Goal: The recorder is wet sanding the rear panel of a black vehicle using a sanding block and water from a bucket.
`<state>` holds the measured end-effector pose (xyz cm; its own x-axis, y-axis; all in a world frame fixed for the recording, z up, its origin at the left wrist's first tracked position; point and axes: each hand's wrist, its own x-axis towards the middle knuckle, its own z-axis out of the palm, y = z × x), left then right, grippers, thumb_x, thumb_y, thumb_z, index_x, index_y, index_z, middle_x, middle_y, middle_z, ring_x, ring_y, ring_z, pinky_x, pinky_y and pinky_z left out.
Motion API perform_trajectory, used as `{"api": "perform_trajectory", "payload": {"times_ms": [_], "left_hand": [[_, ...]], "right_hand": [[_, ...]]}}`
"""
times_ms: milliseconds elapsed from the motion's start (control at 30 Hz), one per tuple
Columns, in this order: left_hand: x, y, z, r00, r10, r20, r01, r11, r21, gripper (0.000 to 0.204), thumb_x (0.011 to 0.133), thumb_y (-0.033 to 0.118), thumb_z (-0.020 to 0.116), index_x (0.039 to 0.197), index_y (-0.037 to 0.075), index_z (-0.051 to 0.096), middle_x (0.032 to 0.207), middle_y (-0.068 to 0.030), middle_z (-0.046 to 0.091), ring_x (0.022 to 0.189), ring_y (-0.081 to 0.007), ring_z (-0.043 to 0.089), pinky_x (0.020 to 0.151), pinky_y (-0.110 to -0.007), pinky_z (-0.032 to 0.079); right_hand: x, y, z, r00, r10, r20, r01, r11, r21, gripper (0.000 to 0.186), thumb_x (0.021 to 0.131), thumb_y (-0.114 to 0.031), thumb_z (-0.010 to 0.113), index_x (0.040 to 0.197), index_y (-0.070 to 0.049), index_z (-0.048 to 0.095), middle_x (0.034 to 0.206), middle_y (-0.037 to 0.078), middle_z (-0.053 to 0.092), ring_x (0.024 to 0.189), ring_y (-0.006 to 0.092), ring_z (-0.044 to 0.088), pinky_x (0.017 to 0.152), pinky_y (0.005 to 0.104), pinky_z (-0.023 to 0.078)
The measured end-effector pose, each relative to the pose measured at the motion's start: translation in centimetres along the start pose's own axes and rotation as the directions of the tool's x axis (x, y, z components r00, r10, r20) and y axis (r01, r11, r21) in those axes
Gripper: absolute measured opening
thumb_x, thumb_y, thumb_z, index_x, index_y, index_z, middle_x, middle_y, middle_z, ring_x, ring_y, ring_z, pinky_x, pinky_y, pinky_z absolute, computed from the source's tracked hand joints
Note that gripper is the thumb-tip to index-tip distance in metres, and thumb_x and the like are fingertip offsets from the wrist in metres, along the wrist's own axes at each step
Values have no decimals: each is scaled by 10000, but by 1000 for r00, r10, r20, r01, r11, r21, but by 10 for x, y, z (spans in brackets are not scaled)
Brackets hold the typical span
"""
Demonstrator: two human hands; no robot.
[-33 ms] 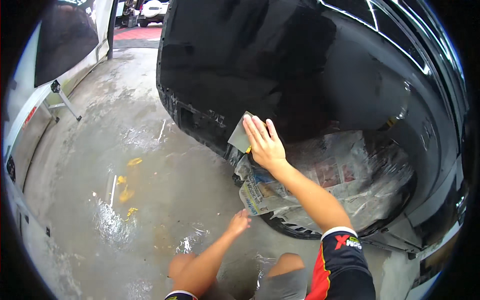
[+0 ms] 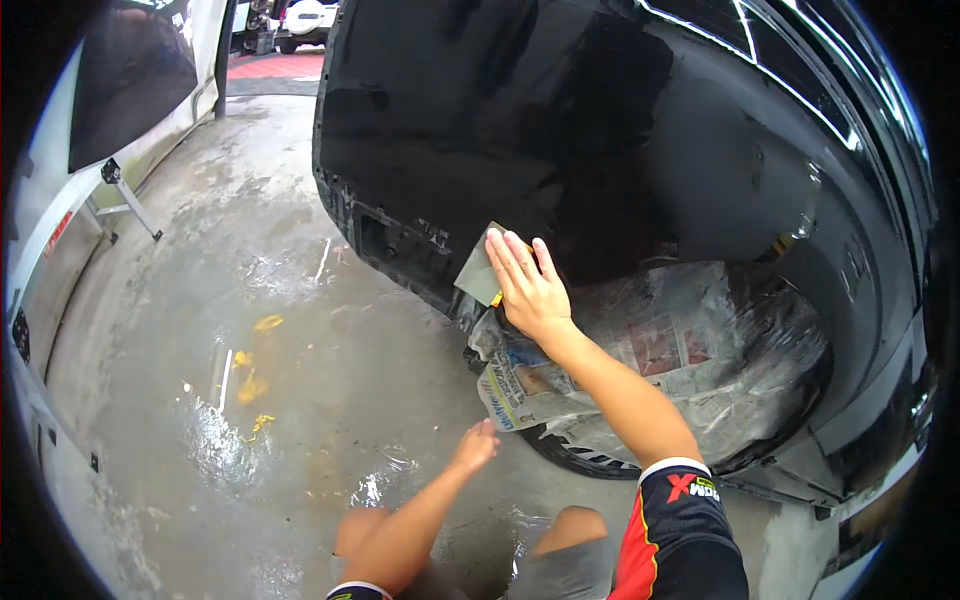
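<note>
A black car body (image 2: 480,130) fills the upper middle and right, its dull panel ending in a bare edge on the left. Wet grey concrete floor (image 2: 320,430) spreads below and to the left, with shiny patches. Printed newspaper sheets (image 2: 740,345) cover most of the wheel, leaving a curve of black tyre (image 2: 570,460) along the bottom. The right hand (image 2: 535,290) reaches up to the panel's lower part, fingers stretched out rather than closed, thumb hidden. The left hand (image 2: 475,447) is loosely curled above the floor near the newspaper's lower corner; whether it holds anything, I cannot tell. The grey sheet (image 2: 474,280) lies partly under the right hand's fingers, by the panel's lower edge. Small yellow scraps (image 2: 260,427) dot the floor.
</note>
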<state>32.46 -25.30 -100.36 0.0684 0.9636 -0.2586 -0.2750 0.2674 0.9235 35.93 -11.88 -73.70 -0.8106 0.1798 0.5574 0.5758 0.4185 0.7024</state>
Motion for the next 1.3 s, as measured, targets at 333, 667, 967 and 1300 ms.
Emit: {"api": "perform_trajectory", "payload": {"times_ms": [333,667,967,1300], "left_hand": [[-17,4,-43,995,-33,-92,48,986,160,577,1044,423,327,1260,-72,528,1162,-183,645,960,-248,653,786,-351,552],[-39,11,-13,991,58,-120,-19,953,303,588,1036,443,276,1255,-37,534,1138,-260,647,1061,-408,619,939,-458,464],[-43,16,-16,990,88,-110,-27,886,463,582,1031,458,302,1249,-23,546,1149,-207,665,928,-288,674,869,-380,498],[-4,-30,-32,993,-29,-119,56,970,238,569,1042,467,323,1291,1,532,1196,-164,646,1032,-246,634,849,-382,518]], "right_hand": [[-92,163,-123,699,652,-294,-706,695,-137,639,960,-245,476,1505,20,274,1579,195,261,1465,372,230,1186,535,82],[-91,29,-35,990,116,85,-110,991,-78,594,846,-182,488,1424,-43,475,1528,66,408,1434,218,346,1197,474,159],[-43,11,-35,968,-180,173,177,984,33,681,825,-214,461,1468,-2,385,1560,76,344,1441,194,317,1203,423,189],[-46,61,-50,994,-103,42,105,994,-34,698,814,-231,493,1479,-48,389,1534,59,388,1416,178,354,1202,431,194]]}}
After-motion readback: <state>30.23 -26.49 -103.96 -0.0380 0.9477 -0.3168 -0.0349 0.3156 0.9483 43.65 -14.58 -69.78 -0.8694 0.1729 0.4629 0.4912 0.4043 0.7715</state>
